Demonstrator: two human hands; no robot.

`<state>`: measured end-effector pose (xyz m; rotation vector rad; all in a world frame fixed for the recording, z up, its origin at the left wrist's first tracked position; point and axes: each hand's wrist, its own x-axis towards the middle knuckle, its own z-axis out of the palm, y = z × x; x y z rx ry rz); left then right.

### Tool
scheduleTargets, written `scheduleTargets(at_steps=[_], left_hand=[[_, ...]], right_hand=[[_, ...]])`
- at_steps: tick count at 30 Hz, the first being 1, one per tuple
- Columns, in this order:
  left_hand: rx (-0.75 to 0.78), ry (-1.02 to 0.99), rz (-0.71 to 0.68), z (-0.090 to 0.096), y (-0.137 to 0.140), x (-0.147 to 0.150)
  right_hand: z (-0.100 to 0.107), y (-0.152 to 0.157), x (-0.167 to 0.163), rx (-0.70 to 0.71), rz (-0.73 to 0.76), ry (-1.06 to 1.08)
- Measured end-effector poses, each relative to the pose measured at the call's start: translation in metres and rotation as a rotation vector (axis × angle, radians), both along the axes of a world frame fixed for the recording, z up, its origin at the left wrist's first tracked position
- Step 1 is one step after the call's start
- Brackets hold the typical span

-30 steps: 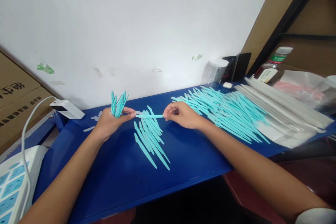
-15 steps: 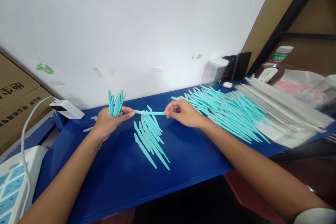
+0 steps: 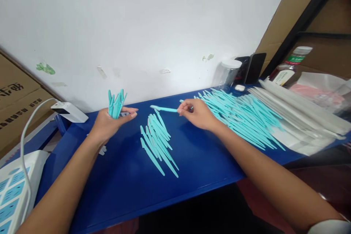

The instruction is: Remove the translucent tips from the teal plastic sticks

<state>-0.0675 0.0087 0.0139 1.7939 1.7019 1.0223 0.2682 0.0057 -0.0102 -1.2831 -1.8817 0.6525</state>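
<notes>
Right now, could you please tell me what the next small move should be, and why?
I'd probably lower the single stick in the right hand onto the small pile: its free end is clear of the left hand, which holds a bundle, and the small pile lies close by.

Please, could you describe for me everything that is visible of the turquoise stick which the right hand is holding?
The turquoise stick is slim and smooth-looking, apparently plastic, with a paler left end whose finer shape is too blurred to tell. The right hand pinches its right end. It appears nearly level, its free end pointing left, by the far end of the small pile; whether they touch is unclear.
</notes>
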Motion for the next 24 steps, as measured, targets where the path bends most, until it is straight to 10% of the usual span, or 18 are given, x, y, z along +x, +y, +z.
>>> scheduleTargets(at_steps=[4,9,24], left_hand=[[0.115,0.447,0.131,-0.005,0.021,-0.044],[0.117,0.615,0.047,-0.023,0.035,-0.060],[-0.009,0.720,-0.121,-0.031,0.038,-0.050]], right_hand=[[-0.003,0.012,0.027,0.043,-0.299,-0.445],[-0.009,0.014,0.027,0.084,-0.320,-0.515],[-0.024,-0.016,-0.043,0.014,0.185,-0.324]])
